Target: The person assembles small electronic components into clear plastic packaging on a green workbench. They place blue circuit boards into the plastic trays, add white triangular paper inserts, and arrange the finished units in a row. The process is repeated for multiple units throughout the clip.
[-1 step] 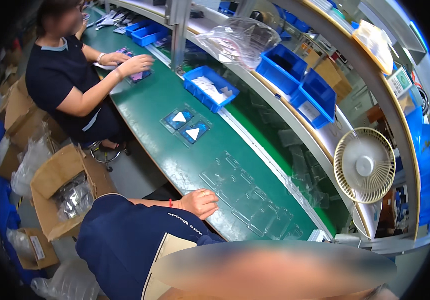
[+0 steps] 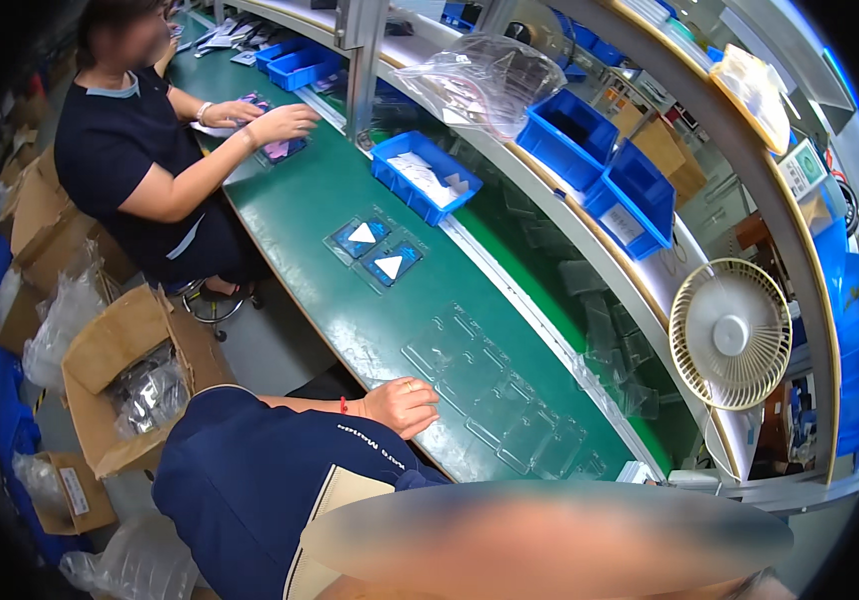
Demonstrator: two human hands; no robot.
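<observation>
My left hand [image 2: 402, 407], with a red band at the wrist, rests at the near edge of the green worktable [image 2: 350, 330]. Its fingers are curled closed, and whatever they may hold is hidden. Just right of it lies a row of clear plastic blister shells [image 2: 500, 400] with moulded recesses. Farther along the table are two clear shells with blue cards bearing white triangles, the first card [image 2: 362, 237] beside the second card [image 2: 391, 265]. My right hand does not show.
A co-worker [image 2: 140, 150] handles purple-printed packs at the table's far left. A blue bin [image 2: 420, 175] with white papers stands behind the cards. On the shelf are more blue bins [image 2: 630, 205] and a fan [image 2: 730, 335]. Cardboard boxes [image 2: 130, 380] stand on the floor at left.
The co-worker's forward hand has moved slightly right, and a pale item now shows under the other hand. The whole view has shifted a little. My left hand stays in place.
</observation>
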